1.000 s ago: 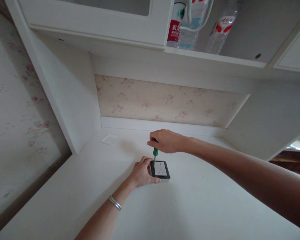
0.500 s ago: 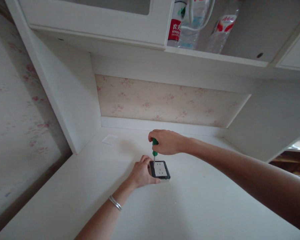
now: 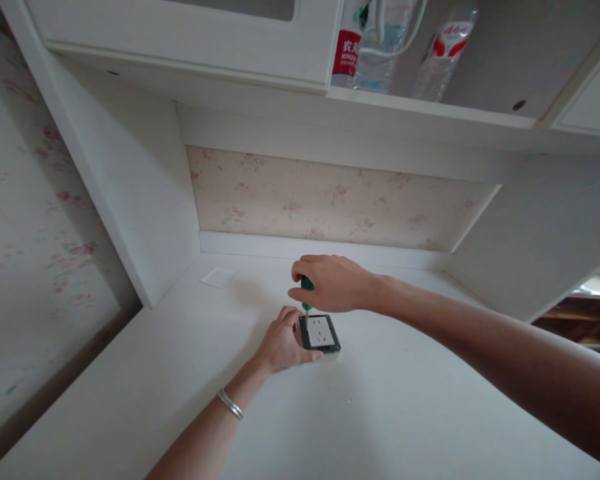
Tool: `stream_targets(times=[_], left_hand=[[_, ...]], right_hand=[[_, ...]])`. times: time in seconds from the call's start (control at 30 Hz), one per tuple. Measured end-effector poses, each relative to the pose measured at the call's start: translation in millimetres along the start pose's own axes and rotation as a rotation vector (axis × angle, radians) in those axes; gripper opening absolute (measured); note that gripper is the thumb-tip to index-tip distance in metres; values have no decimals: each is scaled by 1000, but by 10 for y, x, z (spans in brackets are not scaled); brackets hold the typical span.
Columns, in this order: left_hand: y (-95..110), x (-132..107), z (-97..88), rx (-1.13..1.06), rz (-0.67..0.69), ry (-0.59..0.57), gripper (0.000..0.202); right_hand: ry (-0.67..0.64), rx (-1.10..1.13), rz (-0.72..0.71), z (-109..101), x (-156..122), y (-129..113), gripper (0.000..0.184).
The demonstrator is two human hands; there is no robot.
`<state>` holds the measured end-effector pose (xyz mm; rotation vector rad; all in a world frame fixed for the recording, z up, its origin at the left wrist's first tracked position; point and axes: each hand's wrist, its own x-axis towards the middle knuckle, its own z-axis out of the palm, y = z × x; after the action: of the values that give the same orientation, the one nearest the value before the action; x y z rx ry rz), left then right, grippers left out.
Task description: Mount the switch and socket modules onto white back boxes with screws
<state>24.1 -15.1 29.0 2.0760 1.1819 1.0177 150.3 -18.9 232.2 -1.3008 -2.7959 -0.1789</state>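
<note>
A power socket (image 3: 321,333) with a white face and a dark surround sits on the white desk. My left hand (image 3: 283,343) grips it from the left, thumb along the near edge and fingers at the far left corner. Above it, my right hand (image 3: 333,283) is closed around the green handle of a screwdriver (image 3: 307,301). The screwdriver stands nearly upright, its shaft reaching down to the left side of the socket; whether the tip sits in a screw is too small to tell.
A thin white square frame (image 3: 218,277) lies at the back left of the desk (image 3: 405,413). Overhead, a shelf holds a red-labelled bottle (image 3: 347,50), a clear bottle (image 3: 445,50) and a pale cable (image 3: 413,33). White side panels (image 3: 125,180) bound the desk.
The fingers of my right hand have shifted on the screwdriver handle, with the thumb now stretched further left. My left hand keeps its hold on the socket. The view has tipped slightly.
</note>
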Motion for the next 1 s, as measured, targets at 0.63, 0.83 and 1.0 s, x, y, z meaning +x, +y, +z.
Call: stream_targets(times=[0.63, 0.83, 1.0], left_hand=[[-106, 36, -183, -100, -161, 136, 74], [-126, 72, -186, -183, -194, 166, 68], [-141, 65, -179, -266, -202, 147, 70]], right_hand=[[651, 1169, 719, 977, -546, 802, 38], [690, 1270, 876, 1920, -992, 713, 38], [522, 837, 571, 2031, -1181, 503, 20]])
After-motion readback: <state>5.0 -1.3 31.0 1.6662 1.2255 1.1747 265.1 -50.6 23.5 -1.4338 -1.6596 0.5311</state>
